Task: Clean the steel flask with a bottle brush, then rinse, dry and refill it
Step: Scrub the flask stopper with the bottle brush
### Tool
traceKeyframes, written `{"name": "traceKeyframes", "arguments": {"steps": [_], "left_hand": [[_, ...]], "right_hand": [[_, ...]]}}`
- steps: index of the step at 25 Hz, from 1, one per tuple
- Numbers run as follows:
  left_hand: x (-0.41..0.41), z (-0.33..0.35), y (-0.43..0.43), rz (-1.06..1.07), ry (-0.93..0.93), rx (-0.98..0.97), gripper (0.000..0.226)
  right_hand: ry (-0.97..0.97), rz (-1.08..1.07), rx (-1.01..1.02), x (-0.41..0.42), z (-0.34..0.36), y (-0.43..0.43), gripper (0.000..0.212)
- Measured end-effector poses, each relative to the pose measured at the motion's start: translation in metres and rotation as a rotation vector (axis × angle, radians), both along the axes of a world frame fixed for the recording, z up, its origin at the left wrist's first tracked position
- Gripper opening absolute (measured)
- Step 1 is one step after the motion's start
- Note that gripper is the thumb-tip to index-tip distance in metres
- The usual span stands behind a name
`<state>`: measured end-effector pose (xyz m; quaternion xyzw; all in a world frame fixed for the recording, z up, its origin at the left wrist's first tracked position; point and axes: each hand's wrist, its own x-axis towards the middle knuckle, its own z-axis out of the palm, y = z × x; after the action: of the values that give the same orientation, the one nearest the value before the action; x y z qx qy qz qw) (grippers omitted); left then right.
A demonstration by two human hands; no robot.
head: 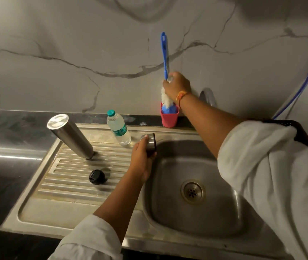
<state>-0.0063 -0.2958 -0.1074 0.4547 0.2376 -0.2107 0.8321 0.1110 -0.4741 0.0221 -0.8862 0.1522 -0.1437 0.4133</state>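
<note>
R hand (pixel 177 87) is up at the wall, fingers wrapped round the bottle brush (pixel 164 53) right where the blue handle meets the white bristles. The brush head sits in the red holder (pixel 169 119) by the tap (pixel 208 96). L hand (pixel 142 160) grips the steel cap (pixel 150 142) at the sink (pixel 168 212) edge, just beside the water bottle (pixel 118 129). The flask (pixel 70 136) stands base up on the ribbed drainboard (pixel 55 209), w/ no hand on it. The black stopper (pixel 97 176) lies on the ribs near it, apart from both hands.
</note>
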Motion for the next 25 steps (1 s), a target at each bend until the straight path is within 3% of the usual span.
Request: {"name": "traceKeyframes", "arguments": {"steps": [10, 16, 18, 20, 22, 25], "left_hand": [[0.029, -0.005, 0.007, -0.072, 0.004, -0.015, 0.054], [0.036, 0.014, 0.004, -0.079, -0.027, -0.031, 0.045], [0.038, 0.017, 0.003, -0.078, -0.014, -0.032, 0.047], [0.038, 0.016, 0.001, -0.074, -0.013, -0.028, 0.049], [0.039, 0.013, 0.0, -0.086, -0.003, -0.016, 0.051], [0.039, 0.014, 0.002, -0.075, -0.007, -0.026, 0.05]], "right_hand": [[-0.032, -0.057, -0.173, 0.052, 0.026, -0.006, 0.032], [-0.182, -0.106, -0.221, 0.045, 0.062, -0.016, 0.032], [-0.144, -0.071, -0.272, 0.043, 0.066, -0.016, 0.032], [0.013, -0.007, -0.353, 0.039, 0.056, -0.016, 0.033], [0.089, 0.031, -0.302, 0.036, 0.043, -0.014, 0.031], [-0.021, -0.015, -0.283, 0.034, 0.045, -0.012, 0.029]]}}
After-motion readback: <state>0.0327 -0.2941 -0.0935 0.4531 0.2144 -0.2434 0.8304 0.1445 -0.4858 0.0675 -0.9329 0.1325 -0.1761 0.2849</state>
